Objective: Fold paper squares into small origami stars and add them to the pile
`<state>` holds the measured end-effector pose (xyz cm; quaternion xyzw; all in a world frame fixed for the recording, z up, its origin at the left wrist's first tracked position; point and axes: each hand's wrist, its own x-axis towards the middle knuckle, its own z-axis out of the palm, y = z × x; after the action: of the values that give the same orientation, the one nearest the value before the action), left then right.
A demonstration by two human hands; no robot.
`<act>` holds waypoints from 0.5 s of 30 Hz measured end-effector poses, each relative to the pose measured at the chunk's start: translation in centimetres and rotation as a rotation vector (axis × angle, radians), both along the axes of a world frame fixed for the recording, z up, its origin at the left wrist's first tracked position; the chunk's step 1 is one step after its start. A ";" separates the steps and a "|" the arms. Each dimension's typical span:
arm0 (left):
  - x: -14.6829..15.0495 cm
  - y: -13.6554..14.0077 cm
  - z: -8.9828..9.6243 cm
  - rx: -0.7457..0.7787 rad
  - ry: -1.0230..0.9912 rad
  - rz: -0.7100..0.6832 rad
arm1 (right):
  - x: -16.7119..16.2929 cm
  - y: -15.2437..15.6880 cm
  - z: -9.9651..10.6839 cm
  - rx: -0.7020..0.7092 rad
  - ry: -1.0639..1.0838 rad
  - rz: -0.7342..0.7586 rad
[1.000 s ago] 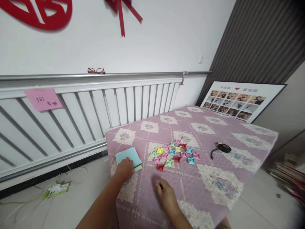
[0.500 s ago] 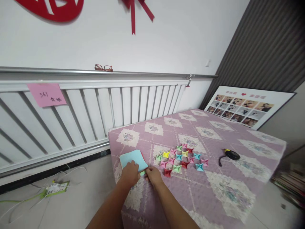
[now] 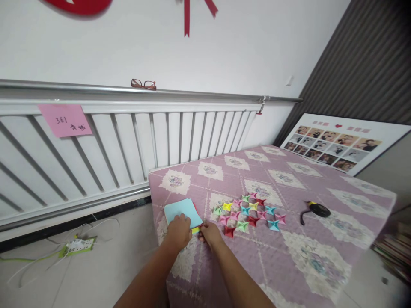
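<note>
Head view: the square stack of lt-blue-topped paper sheets (image 3: 180, 209) is set nr the L edge of the purple, floral-patterned, cloth-covered table (image 3: 272, 262); more cloth is seen btwn it & the far edge. The stack is covered in part by the L hand (image 3: 180, 232), fingers bent on top; its near-R corner, w/ yellow & red edges exposed, is met by bent fingers of the R hand (image 3: 209, 234). Whether paper is pinched by either can't be told. Small, pointed, multicolour folded-paper shapes (image 3: 245, 211) are laid in rows to the R; farther R, a rounded black-and-yellow item (image 3: 319, 210).
</note>
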<state>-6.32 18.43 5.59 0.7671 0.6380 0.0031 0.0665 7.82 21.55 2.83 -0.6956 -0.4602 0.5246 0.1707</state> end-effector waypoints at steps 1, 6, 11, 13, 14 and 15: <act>0.1 -0.1 0.0 0.005 0.002 0.002 | 0.0 -0.1 0.0 0.004 0.003 0.000; 0.4 -0.4 -0.2 0.019 0.015 -0.023 | 0.3 -0.8 0.2 0.034 0.034 0.004; 0.4 -0.3 -0.2 0.012 0.031 -0.073 | 0.7 -1.3 0.3 0.061 0.069 -0.002; 0.3 -0.1 -0.3 0.009 0.032 -0.083 | 0.8 -1.3 0.3 0.068 0.082 -0.005; 0.2 0.0 -0.4 0.008 0.032 -0.085 | 0.8 -1.3 0.2 0.070 0.088 -0.007; 0.1 0.1 -0.4 0.008 0.031 -0.085 | 0.8 -1.3 0.1 0.070 0.094 -0.008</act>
<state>-6.26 18.50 5.14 0.7938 0.6057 -0.0090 0.0537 8.65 20.29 2.97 -0.6654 -0.4671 0.5397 0.2185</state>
